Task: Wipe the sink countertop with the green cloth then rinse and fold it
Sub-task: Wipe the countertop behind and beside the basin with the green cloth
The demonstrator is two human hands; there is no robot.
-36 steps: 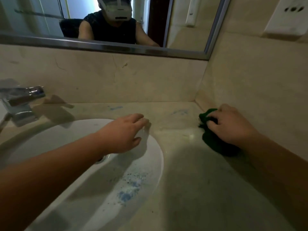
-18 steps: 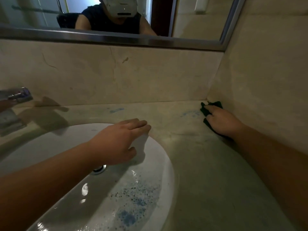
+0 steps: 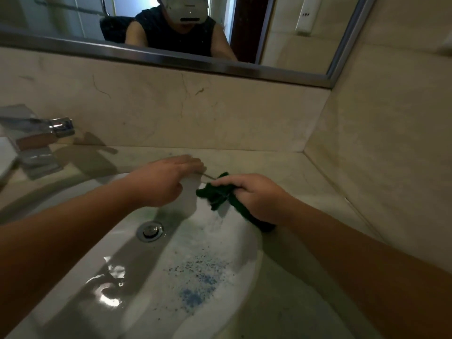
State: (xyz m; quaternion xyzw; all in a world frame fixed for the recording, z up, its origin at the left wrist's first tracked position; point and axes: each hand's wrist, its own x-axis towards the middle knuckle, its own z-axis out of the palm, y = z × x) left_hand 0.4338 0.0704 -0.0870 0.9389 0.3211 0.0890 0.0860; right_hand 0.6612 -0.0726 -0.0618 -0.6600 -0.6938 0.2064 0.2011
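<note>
My right hand [image 3: 259, 199] grips the bunched cloth [image 3: 217, 194] over the sink's [image 3: 247, 260] back rim; my left hand [image 3: 168, 182], fingers straight, rests on that rim beside it.

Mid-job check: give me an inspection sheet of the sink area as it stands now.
Surface: beige marble countertop, dimly lit; blue specks inside the white oval basin.
Job's things: crumpled green cloth over the basin's right rim.
Clutter: nothing seen.
Hands: right hand grips the cloth; left hand open, fingers straight at the basin's far rim.
Cables: nothing seen.
Surroundings: chrome tap at left; steel-framed mirror above the backsplash.
</note>
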